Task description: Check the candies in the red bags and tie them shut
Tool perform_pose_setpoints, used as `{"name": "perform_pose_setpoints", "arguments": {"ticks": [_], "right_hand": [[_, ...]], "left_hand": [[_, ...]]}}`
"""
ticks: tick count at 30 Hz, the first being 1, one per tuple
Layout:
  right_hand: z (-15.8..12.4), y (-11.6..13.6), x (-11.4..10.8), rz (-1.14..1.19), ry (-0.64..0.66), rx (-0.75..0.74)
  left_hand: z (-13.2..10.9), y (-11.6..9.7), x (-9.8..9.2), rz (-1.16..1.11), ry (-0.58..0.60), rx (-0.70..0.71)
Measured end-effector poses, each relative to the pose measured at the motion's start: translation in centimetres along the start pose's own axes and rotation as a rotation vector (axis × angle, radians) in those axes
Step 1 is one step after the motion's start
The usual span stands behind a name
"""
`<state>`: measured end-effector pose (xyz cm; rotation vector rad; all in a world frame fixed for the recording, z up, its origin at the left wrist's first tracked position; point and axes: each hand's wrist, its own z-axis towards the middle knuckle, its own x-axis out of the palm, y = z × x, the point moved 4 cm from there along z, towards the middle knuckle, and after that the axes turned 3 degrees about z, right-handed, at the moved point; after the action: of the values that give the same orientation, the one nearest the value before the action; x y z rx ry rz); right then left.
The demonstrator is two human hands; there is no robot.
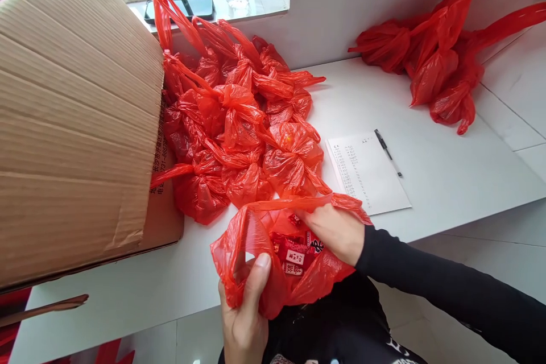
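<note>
The left hand [245,318] grips, thumb pointing up; the black-sleeved right forearm [443,284] stretches inward, its right hand [330,227] bent, fingers hidden.

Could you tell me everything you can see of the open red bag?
The open red bag looks like thin, crinkled, translucent plastic. Its mouth gapes upward, showing small wrapped packets inside. The left hand holds its left side; the right hand reaches in, fingers hidden. It is at the table's near edge, before tied red bags.
</note>
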<state>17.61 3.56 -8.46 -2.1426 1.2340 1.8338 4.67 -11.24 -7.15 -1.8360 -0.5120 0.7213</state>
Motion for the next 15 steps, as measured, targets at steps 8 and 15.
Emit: {"name": "perform_pose_setpoints", "arguments": {"ticks": [8, 15], "right_hand": [[-2.1, -0.1, -1.1, -0.145, 0.07, 0.099], [-3.2, 2.0, 1.0, -0.068, 0.09, -0.063]], "left_hand": [[-0.2, -0.1, -1.0, 0.149, -0.049, 0.085], [-0.3, 0.9, -2.1, 0.275, -0.193, 0.22]]}}
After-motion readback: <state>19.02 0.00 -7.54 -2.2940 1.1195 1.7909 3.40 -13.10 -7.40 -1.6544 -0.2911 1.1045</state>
